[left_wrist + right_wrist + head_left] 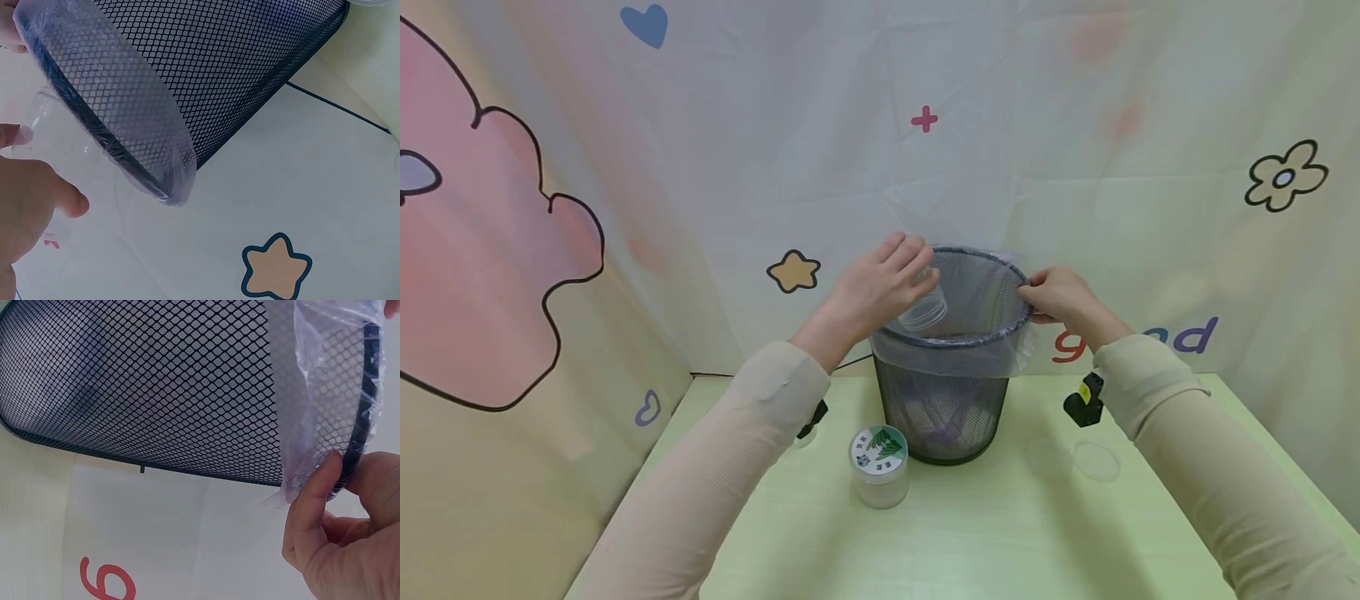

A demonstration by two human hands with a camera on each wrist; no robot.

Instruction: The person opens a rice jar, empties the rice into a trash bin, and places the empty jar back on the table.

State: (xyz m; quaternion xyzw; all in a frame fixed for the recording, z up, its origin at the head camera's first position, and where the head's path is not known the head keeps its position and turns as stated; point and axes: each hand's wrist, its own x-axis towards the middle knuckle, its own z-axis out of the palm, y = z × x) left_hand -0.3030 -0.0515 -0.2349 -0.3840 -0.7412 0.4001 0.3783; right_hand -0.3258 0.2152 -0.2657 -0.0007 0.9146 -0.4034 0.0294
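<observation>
A black mesh wastebasket stands upright on the table, its mouth lined with a thin clear bag folded over the rim. My left hand grips a clear plastic jar over the left part of the opening, the jar tilted down toward the inside. In the left wrist view, the thumb and a fingertip show on the jar's see-through wall, close beside the rim. At the basket's right side, my right hand pinches the rim and bag edge between thumb and fingers, as the right wrist view shows.
In front of the basket stands a second jar with a green-and-white printed lid. A clear disc lies at the right on the table. Small black objects sit near each forearm. A printed curtain hangs close behind.
</observation>
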